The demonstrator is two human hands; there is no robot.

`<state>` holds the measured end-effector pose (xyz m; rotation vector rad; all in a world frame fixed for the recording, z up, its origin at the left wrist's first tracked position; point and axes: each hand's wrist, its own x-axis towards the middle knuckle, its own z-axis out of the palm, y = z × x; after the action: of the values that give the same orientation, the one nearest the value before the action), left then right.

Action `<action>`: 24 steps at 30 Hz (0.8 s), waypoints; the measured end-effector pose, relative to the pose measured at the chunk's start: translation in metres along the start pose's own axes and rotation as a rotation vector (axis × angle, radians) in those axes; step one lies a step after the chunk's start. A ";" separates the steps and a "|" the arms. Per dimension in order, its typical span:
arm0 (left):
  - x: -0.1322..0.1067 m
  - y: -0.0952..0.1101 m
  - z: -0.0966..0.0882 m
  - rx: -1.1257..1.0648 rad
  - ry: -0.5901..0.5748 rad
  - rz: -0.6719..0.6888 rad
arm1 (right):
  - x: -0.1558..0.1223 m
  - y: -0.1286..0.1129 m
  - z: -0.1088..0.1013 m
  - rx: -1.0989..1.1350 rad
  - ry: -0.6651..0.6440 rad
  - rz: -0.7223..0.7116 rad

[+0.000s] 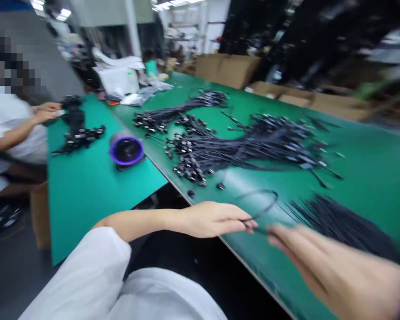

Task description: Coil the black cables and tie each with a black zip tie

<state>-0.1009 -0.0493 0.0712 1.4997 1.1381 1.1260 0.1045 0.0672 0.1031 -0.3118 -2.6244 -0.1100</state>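
My left hand (213,218) is pinched on a thin black cable (276,201), over the near edge of the green table. The cable bends in a loop above the tabletop. My right hand (333,262) is smeared by motion, its fingertips closed at a stretch of the cable just right of my left hand. Beyond my hands lies a large pile of black cables (246,144) with connectors at both ends. A bundle of thin black strands (343,222) rests on the table beside my right hand.
A second cable bundle (186,106) lies farther back on the green table (370,151). At left, a purple-rimmed round container (126,150) stands on another green table (86,195). A seated co-worker (16,124) handles black cables (75,124) there. Cardboard boxes (226,70) line the far edge.
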 end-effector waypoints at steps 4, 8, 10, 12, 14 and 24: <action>-0.003 -0.009 0.002 -0.395 -0.073 -0.262 | 0.012 0.040 -0.007 -0.258 -0.102 0.053; -0.008 -0.016 -0.021 -0.847 0.075 -0.328 | -0.018 0.090 0.007 -0.160 -0.183 0.237; -0.012 -0.013 -0.033 -1.025 0.307 -0.262 | -0.044 0.097 0.018 -0.028 -0.190 0.247; -0.014 -0.009 -0.043 -1.124 0.527 -0.160 | -0.067 0.093 0.032 0.059 -0.173 0.244; -0.011 -0.009 -0.047 -1.129 0.625 -0.105 | -0.083 0.080 0.043 0.045 -0.141 0.206; 0.018 -0.026 0.027 0.108 -0.033 -0.051 | -0.048 -0.015 0.026 0.200 -0.105 -0.014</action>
<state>-0.0750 -0.0309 0.0439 1.5569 1.2246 1.0153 0.1300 0.0463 0.0569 -0.2357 -2.7133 0.1672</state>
